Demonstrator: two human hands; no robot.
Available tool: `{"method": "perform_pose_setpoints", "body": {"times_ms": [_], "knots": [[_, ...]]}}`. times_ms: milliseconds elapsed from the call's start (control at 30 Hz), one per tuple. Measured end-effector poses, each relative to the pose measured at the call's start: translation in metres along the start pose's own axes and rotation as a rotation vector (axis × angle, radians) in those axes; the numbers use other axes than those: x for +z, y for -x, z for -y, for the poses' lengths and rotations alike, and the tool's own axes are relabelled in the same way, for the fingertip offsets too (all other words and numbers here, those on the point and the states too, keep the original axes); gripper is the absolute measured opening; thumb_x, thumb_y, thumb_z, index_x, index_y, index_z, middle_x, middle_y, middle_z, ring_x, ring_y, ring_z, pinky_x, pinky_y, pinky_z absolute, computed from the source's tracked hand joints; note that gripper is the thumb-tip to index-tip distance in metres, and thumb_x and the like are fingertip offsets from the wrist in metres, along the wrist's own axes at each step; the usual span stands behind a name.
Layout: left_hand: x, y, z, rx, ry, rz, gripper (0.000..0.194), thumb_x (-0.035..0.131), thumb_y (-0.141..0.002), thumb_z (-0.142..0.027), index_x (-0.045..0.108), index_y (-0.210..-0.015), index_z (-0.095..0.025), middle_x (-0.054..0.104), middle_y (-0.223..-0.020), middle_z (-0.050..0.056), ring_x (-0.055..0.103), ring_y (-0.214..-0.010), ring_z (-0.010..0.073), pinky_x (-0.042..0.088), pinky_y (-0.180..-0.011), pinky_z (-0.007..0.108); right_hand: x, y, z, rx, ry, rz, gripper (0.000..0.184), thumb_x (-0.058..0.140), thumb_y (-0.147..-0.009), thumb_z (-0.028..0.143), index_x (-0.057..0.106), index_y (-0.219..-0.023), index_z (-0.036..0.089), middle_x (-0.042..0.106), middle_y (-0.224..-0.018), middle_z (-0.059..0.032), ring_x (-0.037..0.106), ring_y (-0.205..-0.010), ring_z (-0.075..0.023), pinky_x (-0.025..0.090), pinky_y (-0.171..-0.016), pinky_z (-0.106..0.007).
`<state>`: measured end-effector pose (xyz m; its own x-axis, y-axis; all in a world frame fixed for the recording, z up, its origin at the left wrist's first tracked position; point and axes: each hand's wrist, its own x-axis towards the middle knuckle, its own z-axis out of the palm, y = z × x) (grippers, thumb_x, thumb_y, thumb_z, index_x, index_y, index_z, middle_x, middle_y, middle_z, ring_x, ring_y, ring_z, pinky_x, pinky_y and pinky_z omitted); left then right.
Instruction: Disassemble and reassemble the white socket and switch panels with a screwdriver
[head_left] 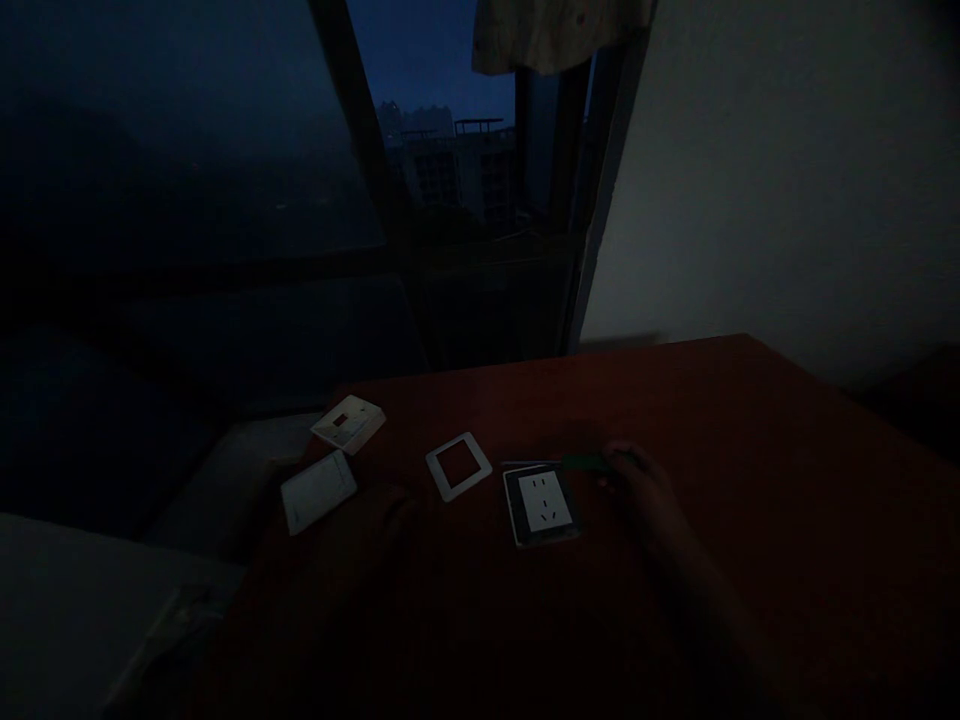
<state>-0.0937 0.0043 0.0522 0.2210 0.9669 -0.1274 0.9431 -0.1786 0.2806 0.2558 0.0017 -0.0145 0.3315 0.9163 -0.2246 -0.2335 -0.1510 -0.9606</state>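
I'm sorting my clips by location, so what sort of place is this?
Probably a dim room indoors: a large dark-framed glass window looks out on shadowy buildings, beside a plain pale wall and a reddish-brown flat-topped table.

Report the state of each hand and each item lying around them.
Socket: lying, slots facing up
White frame: lying flat, centre open
White box: lying, rectangular opening visible
White panel: lying near the box
Screwdriver: held by its green handle
Right hand: closed around the screwdriver
Left hand: too dark to tell
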Motion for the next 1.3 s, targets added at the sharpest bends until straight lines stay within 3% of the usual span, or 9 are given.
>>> {"method": "perform_pose_setpoints", "body": {"times_ms": [100, 200, 467, 533, 667, 800, 967, 1067, 1300], "knots": [[0.009, -0.004, 0.008, 0.018, 0.002, -0.013, 0.018, 0.05, -0.094, -0.028, 0.062, -0.105, -0.02, 0.065, -0.109, 0.006, 0.063, -0.095, 0.0207, 0.05, -0.087, 0.039, -0.001, -0.001, -0.001, -0.004, 0.011, -0.003, 0.023, 0.068, -0.074, 0.042, 0.063, -0.087, 0.023, 0.06, -0.073, 0.0029, 0.056, -0.061, -0.0138, 0.042, -0.054, -0.024], [0.015, -0.006, 0.007, 0.065, -0.008, -0.07, 0.023, 0.043, -0.094, -0.026, 0.062, -0.107, -0.023, 0.064, -0.116, 0.006, 0.061, -0.102, 0.0226, 0.047, -0.09, 0.039, -0.002, 0.0, -0.001, -0.003, 0.014, -0.001, 0.022, 0.067, -0.075, 0.041, 0.063, -0.087, 0.024, 0.061, -0.073, 0.0031, 0.056, -0.061, -0.0133, 0.042, -0.054, -0.023], [0.032, -0.009, -0.024, 0.168, 0.065, -0.141, 0.026, 0.048, -0.092, -0.032, 0.059, -0.115, -0.026, 0.058, -0.122, 0.005, 0.059, -0.108, 0.0234, 0.048, -0.092, 0.039, -0.001, -0.001, 0.0, 0.005, -0.015, -0.02, 0.021, 0.069, -0.073, 0.04, 0.064, -0.085, 0.024, 0.061, -0.074, 0.0024, 0.055, -0.061, -0.0135, 0.042, -0.054, -0.024], [0.039, -0.008, -0.038, 0.2, 0.131, -0.173, 0.039, 0.054, -0.09, -0.038, 0.051, -0.127, -0.027, 0.05, -0.133, 0.007, 0.051, -0.12, 0.0261, 0.044, -0.099, 0.042, -0.001, -0.001, -0.001, 0.001, -0.024, -0.029, 0.021, 0.069, -0.072, 0.041, 0.064, -0.084, 0.024, 0.061, -0.075, 0.0028, 0.055, -0.061, -0.0129, 0.042, -0.054, -0.023], [0.05, -0.009, -0.073, 0.334, 0.252, -0.084, 0.077, 0.069, -0.078, -0.046, 0.03, -0.143, -0.029, 0.035, -0.147, 0.009, 0.038, -0.132, 0.0304, 0.038, -0.106, 0.047, -0.001, -0.001, 0.0, -0.008, -0.039, -0.036, 0.021, 0.07, -0.072, 0.042, 0.064, -0.083, 0.024, 0.06, -0.074, 0.0035, 0.055, -0.06, -0.0124, 0.041, -0.053, -0.023], [0.056, -0.018, -0.105, 0.417, 0.308, -0.047, 0.089, 0.075, -0.07, -0.05, 0.029, -0.143, -0.026, 0.035, -0.147, 0.01, 0.039, -0.131, 0.031, 0.038, -0.106, 0.046, -0.002, -0.001, 0.001, -0.008, -0.057, -0.054, 0.023, 0.07, -0.071, 0.042, 0.064, -0.084, 0.025, 0.061, -0.071, 0.0039, 0.055, -0.059, -0.0128, 0.042, -0.052, -0.023], [0.057, -0.018, -0.121, 0.485, 0.266, -0.074, 0.073, 0.071, -0.077, -0.04, 0.035, -0.139, -0.025, 0.039, -0.145, 0.007, 0.035, -0.131, 0.0282, 0.032, -0.11, 0.045, -0.001, 0.001, 0.004, 0.012, -0.065, -0.071, 0.025, 0.071, -0.069, 0.042, 0.065, -0.085, 0.025, 0.063, -0.073, 0.0031, 0.057, -0.06, -0.0138, 0.043, -0.053, -0.024], [0.053, -0.012, -0.122, 0.504, 0.205, -0.055, 0.074, 0.074, -0.075, -0.037, 0.037, -0.138, -0.028, 0.039, -0.145, 0.005, 0.036, -0.13, 0.0289, 0.032, -0.108, 0.045, 0.0, 0.003, 0.006, 0.022, -0.059, -0.065, 0.022, 0.07, -0.07, 0.042, 0.065, -0.085, 0.026, 0.063, -0.075, 0.0028, 0.058, -0.06, -0.0144, 0.044, -0.054, -0.025], [0.042, -0.013, -0.124, 0.495, 0.12, 0.018, 0.085, 0.081, -0.064, -0.048, 0.04, -0.135, -0.027, 0.048, -0.135, 0.006, 0.044, -0.119, 0.0309, 0.037, -0.1, 0.046, 0.001, 0.001, 0.006, 0.004, -0.054, -0.069, 0.021, 0.069, -0.069, 0.041, 0.064, -0.082, 0.025, 0.062, -0.074, 0.0028, 0.057, -0.059, -0.0143, 0.044, -0.053, -0.025]]}}
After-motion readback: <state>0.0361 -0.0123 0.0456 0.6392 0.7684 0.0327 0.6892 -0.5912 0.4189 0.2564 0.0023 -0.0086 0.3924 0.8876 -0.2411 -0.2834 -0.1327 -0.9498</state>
